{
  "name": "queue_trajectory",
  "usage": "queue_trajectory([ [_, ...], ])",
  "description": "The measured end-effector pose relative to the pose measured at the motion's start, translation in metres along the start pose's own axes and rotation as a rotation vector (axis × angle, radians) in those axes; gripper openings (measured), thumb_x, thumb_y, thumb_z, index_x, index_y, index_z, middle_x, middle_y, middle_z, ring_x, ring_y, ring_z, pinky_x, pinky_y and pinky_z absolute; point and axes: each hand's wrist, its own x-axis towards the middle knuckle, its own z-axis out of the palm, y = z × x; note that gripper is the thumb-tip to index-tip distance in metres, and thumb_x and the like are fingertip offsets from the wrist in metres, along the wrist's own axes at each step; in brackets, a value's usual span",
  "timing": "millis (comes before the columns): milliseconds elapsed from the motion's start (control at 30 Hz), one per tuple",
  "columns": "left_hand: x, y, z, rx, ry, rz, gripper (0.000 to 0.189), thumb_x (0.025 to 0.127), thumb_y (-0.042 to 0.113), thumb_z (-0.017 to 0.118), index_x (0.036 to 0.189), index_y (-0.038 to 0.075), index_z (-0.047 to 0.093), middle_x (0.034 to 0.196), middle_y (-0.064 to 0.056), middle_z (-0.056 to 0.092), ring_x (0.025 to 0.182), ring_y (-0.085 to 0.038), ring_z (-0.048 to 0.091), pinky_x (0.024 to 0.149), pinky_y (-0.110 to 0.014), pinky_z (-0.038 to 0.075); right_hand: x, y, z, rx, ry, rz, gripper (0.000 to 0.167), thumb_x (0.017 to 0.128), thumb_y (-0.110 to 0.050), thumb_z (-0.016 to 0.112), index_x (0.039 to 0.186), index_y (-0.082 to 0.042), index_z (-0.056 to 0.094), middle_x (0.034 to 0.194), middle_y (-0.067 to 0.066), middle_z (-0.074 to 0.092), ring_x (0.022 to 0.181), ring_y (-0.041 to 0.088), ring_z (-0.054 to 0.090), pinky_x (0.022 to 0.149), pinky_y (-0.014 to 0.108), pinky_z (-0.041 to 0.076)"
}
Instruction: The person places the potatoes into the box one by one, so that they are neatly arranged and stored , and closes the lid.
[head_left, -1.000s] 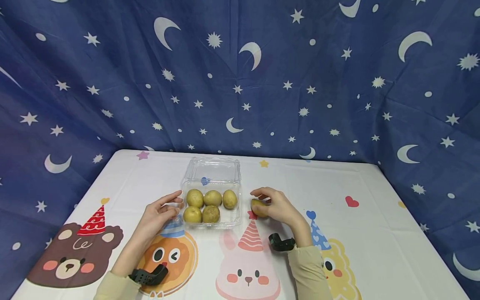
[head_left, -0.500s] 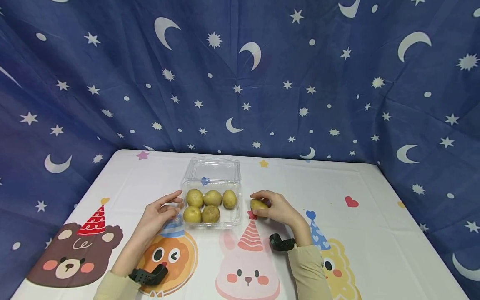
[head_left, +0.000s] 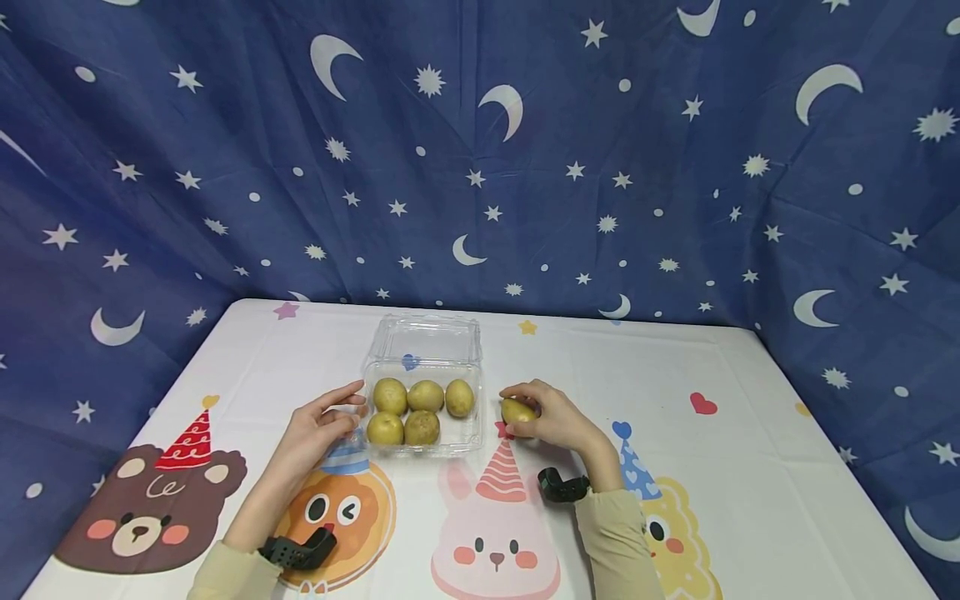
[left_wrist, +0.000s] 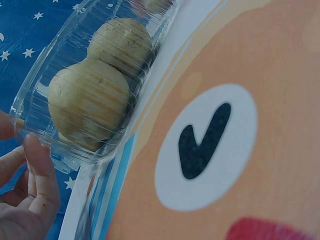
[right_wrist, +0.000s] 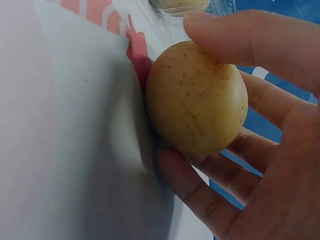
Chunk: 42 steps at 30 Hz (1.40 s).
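A clear plastic clamshell box [head_left: 468, 437] stands with its lid [head_left: 426, 337] folded back. Several round yellow fruits [head_left: 426, 397] lie inside in two rows, with a gap at the front right. My left hand [head_left: 318, 425] is at the box's left side, its fingertips [left_wrist: 32, 145] right at the clear wall. To the right of the box, my right hand [head_left: 555, 414] holds one more round yellow fruit [right_wrist: 195, 100], smooth with brown specks. In the right wrist view the thumb lies over it and the fingers curl behind and beneath, close over the tablecloth.
A white tablecloth [head_left: 750, 467] printed with cartoon animals, stars and hearts covers the table. Behind it hangs a dark blue curtain [head_left: 555, 192] with moons and stars. A black strap with a camera sits on each wrist.
The right hand's fingers have shifted slightly on the fruit, and more of the fruit shows now. The left hand, the box and the fruits in it stay where they were.
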Motion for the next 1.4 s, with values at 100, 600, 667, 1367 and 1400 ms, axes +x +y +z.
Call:
queue_trajectory([
  [100,0.0,0.0,0.0,-0.002,-0.001,0.0,0.053,0.09,0.003,0.055,0.142,0.007,0.046,0.125,-0.022,0.053,0.094,-0.001,0.063,0.072,-0.017,0.052,0.0,0.001,0.0,-0.007,0.006,-0.009,0.047,0.075,-0.013,0.076,0.121,-0.013,0.064,0.104,0.005,0.06,0.092,0.019,0.051,0.083,0.034,0.044],
  [600,0.0,0.0,0.0,-0.01,0.0,-0.008,0.053,0.09,0.003,0.055,0.142,0.007,0.046,0.125,-0.022,0.053,0.095,0.001,0.063,0.073,-0.017,0.052,0.002,-0.001,0.002,0.01,0.018,-0.015,0.045,0.075,-0.011,0.076,0.118,-0.013,0.064,0.103,0.004,0.059,0.088,0.018,0.052,0.079,0.032,0.044],
  [667,0.0,0.001,0.0,-0.011,-0.001,-0.01,0.053,0.09,0.004,0.055,0.142,0.007,0.046,0.125,-0.022,0.053,0.095,0.001,0.063,0.073,-0.017,0.052,0.002,-0.002,0.001,0.015,0.018,-0.033,0.044,0.075,-0.011,0.075,0.118,-0.012,0.064,0.104,0.005,0.06,0.088,0.017,0.052,0.078,0.031,0.044],
  [1367,-0.001,0.001,0.0,-0.017,-0.002,-0.012,0.053,0.09,0.004,0.055,0.142,0.007,0.046,0.125,-0.021,0.053,0.097,0.001,0.063,0.074,-0.017,0.053,-0.005,-0.029,-0.011,0.159,0.022,-0.204,0.048,0.077,-0.013,0.078,0.121,-0.01,0.061,0.116,0.003,0.062,0.101,0.022,0.056,0.078,0.028,0.051],
  [1400,-0.001,0.001,0.0,-0.018,-0.002,-0.012,0.053,0.09,0.003,0.055,0.142,0.007,0.046,0.125,-0.021,0.053,0.097,0.001,0.063,0.074,-0.017,0.053,-0.005,-0.031,-0.011,0.173,0.018,-0.207,0.048,0.077,-0.013,0.079,0.122,-0.01,0.061,0.116,0.003,0.062,0.101,0.022,0.056,0.078,0.028,0.052],
])
